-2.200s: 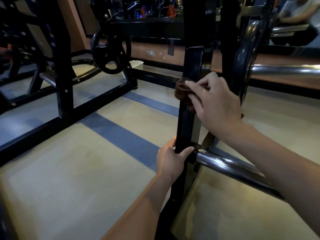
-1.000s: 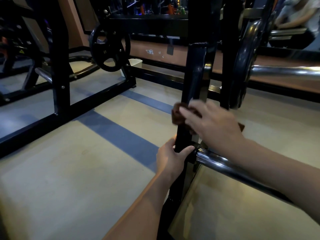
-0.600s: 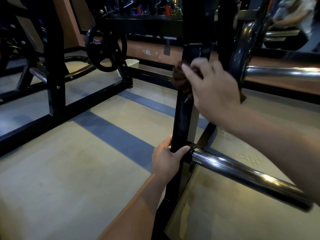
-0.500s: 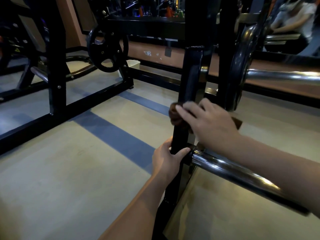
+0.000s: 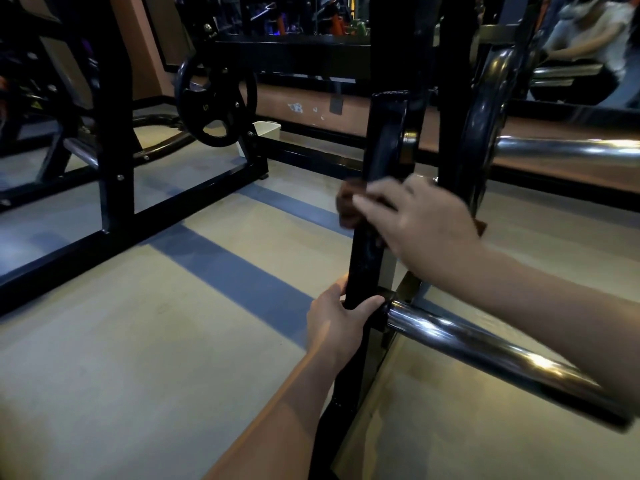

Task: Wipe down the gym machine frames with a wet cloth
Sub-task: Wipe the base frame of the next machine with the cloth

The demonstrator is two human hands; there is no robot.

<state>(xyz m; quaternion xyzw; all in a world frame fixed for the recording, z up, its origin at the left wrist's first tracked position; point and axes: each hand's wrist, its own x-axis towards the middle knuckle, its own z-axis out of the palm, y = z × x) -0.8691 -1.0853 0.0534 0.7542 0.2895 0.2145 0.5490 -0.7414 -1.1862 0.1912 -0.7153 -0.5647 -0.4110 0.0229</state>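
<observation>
Your right hand (image 5: 420,225) holds a brown cloth (image 5: 348,206) against the black upright post (image 5: 379,161), fingers curled over the cloth and pressing it to the post's front face, roughly mid-height on the post. The hand is motion-blurred, so exact finger placement is hard to tell. A corner of the cloth pokes out on the far side of the hand, right of the post.

Your left hand (image 5: 337,322) grips the same post lower down, thumb wrapped across its front and fingers round the left edge, just beside where the chrome bar (image 5: 485,351) joins the post. That bar runs off from the post toward the lower right, passing under your right forearm.

Right of the post, behind it, a black weight plate (image 5: 485,133) sits on a second chrome bar (image 5: 568,150) that runs off to the right edge. A thicker black column (image 5: 453,98) stands between the post and that plate.

Left of the post, well apart, a second black frame (image 5: 114,140) stands on the tan floor (image 5: 138,341), with a smaller weight plate (image 5: 214,102) hung on it. A blue floor stripe (image 5: 228,268) runs diagonally between that frame and the post. A white bin (image 5: 265,131) sits just behind the smaller plate. Far right of the post, at the top corner, a person in a white top (image 5: 595,39) is partly visible, blurred.
</observation>
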